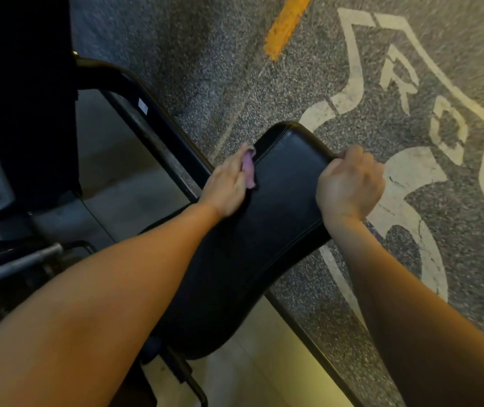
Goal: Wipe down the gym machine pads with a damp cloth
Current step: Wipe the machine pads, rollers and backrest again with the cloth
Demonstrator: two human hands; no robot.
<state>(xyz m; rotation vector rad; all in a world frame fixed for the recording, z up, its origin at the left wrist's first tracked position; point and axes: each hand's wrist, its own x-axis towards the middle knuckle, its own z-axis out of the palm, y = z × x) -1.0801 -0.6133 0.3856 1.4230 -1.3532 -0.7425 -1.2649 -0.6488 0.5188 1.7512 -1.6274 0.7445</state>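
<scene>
A long black padded seat (267,218) of a gym machine runs from the lower middle up to the centre. My left hand (227,185) lies along the pad's left edge and holds a small purple cloth (249,168) against it; most of the cloth is hidden under the fingers. My right hand (349,183) grips the pad's right edge with curled fingers.
The machine's black metal frame (158,124) runs diagonally to the left of the pad, with a dark upright (23,98) and a grey bar (15,267) at far left. Speckled rubber floor (381,127) with white painted lettering and a yellow stripe (286,24) lies to the right.
</scene>
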